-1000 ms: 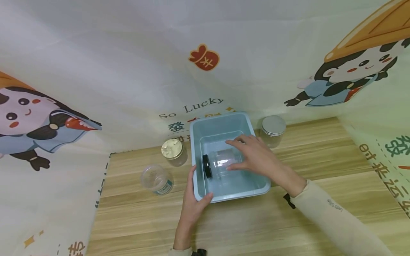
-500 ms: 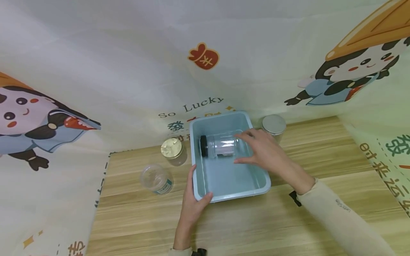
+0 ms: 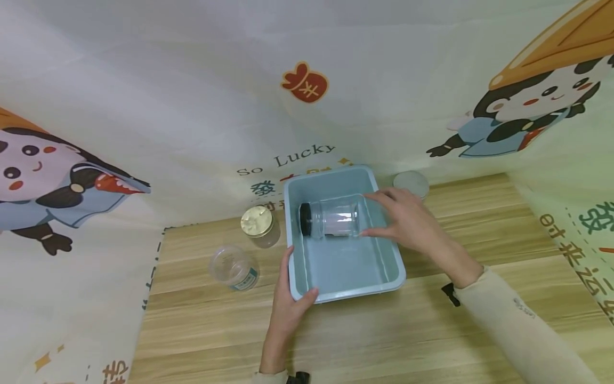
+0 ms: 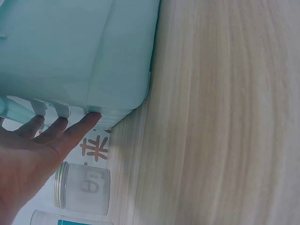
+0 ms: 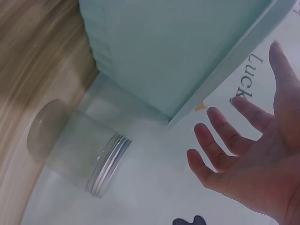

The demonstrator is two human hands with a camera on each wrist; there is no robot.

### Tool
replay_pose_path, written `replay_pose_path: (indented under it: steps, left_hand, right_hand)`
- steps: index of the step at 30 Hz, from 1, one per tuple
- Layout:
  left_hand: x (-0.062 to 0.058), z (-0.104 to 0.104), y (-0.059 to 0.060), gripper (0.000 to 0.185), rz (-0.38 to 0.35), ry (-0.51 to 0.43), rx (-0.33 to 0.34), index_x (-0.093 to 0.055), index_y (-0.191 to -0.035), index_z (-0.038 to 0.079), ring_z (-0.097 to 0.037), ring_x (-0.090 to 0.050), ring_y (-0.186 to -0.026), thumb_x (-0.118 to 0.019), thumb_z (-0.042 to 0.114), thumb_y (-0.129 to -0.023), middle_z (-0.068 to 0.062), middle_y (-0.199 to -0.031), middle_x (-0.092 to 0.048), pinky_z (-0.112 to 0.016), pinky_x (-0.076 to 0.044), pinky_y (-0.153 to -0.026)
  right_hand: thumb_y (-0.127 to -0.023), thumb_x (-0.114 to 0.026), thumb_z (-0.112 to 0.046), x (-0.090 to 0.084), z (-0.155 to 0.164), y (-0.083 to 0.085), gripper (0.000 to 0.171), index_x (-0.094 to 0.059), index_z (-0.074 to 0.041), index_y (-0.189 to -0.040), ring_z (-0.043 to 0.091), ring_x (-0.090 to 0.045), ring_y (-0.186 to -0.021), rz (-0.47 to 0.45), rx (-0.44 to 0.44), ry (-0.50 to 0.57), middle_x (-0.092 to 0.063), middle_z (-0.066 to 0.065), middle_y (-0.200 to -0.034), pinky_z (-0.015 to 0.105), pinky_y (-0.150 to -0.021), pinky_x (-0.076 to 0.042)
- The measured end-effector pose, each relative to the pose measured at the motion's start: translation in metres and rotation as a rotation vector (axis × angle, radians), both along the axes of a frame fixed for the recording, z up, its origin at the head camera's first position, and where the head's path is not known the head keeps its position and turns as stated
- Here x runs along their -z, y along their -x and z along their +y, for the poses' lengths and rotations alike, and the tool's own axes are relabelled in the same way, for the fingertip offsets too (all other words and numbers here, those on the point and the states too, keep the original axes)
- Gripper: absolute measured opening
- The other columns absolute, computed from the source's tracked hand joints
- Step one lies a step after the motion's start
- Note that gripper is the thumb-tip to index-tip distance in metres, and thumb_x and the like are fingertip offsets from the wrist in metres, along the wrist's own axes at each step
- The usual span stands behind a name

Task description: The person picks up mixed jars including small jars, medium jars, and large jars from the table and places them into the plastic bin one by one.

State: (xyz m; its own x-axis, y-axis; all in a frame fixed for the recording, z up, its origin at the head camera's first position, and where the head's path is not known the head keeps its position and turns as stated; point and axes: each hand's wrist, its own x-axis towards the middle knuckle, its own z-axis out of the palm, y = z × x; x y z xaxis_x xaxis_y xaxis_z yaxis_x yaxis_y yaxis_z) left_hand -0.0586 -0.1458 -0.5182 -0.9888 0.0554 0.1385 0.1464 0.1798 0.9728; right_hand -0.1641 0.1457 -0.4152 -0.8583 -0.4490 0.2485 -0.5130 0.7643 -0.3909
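— From overhead, the clear round plastic jar with the black screw lid (image 3: 331, 218) lies on its side in the far half of the pale blue rectangular plastic tub (image 3: 307, 292). The right hand (image 3: 408, 221) has its fingers spread straight, tips at the jar's base end, not wrapped round it. I'd say that smooth cylinder could roll towards the near wall, since nothing pins it.

— And the left hand (image 3: 288, 304)?

— Clamped on the tub's near left corner, thumb over the rim. If that hold slips, I reckon the light tub would slide on the slick wood-grain worktop (image 3: 384, 341). Left of that hand stand a gold-lidded clear jar (image 3: 259, 226) and an open clear jar with a teal label (image 3: 233, 268); beyond the right hand, a silver-lidded jar (image 3: 410, 182).

— The left wrist view?

— The left hand's (image 4: 33, 154) fingertips (image 4: 91, 117) hook under the tub's ribbed lip (image 4: 117, 70); glossy, rounded plastic. Below them sits a frosted jar with a threaded metal rim (image 4: 84, 187).

— Right wrist?

— The right hand (image 5: 253, 159) is splayed and holding nothing, beside the tub's outer wall (image 5: 178, 51). The silver-lidded jar (image 5: 77, 150) stands just beside that wall; a careless sweep could topple it.
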Motion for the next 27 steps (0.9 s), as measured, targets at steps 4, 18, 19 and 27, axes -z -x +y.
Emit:
replay_pose_path:
  steps: [4,18,19,27]
  left_hand:
    - [-0.001,0.001,0.001,0.089,0.004,0.003,-0.003,-0.026,-0.156,0.032,-0.031,-0.039,-0.134,-0.076,0.029,-0.082,-0.008,-0.158,-0.032,-0.058,-0.028,-0.108]
    - [-0.001,0.000,0.001,0.089,0.023,0.025,-0.013,-0.026,-0.156,0.032,-0.032,-0.039,-0.134,-0.075,0.028,-0.082,-0.010,-0.159,-0.031,-0.060,-0.029,-0.106]
    - [-0.001,0.000,0.001,0.089,0.024,0.027,-0.013,-0.026,-0.156,0.031,-0.032,-0.039,-0.135,-0.075,0.029,-0.082,-0.010,-0.159,-0.031,-0.060,-0.029,-0.107]
    - [-0.004,0.003,0.000,0.089,0.007,0.009,-0.018,-0.027,-0.156,0.031,-0.037,-0.039,-0.133,-0.075,0.031,-0.081,-0.013,-0.158,-0.031,-0.059,-0.030,-0.106]
  right_hand:
    - [-0.074,-0.079,-0.057,0.001,0.008,0.001,0.083,-0.057,-0.010,-0.139,0.039,-0.055,-0.115,-0.014,0.032,-0.002,-0.059,0.020,-0.129,0.057,-0.098,-0.042]
    - [-0.074,-0.085,-0.045,0.003,0.027,0.002,0.080,-0.056,-0.006,-0.138,0.040,-0.055,-0.115,-0.045,0.100,0.038,-0.057,0.022,-0.129,0.057,-0.093,-0.046]
    - [-0.074,-0.085,-0.046,0.003,0.028,0.003,0.080,-0.056,-0.006,-0.138,0.041,-0.055,-0.115,-0.047,0.101,0.039,-0.057,0.023,-0.130,0.058,-0.094,-0.046]
    - [-0.078,-0.083,-0.044,0.003,0.042,0.004,0.077,-0.055,-0.007,-0.139,0.041,-0.055,-0.114,-0.055,0.133,0.047,-0.056,0.022,-0.130,0.057,-0.093,-0.045]
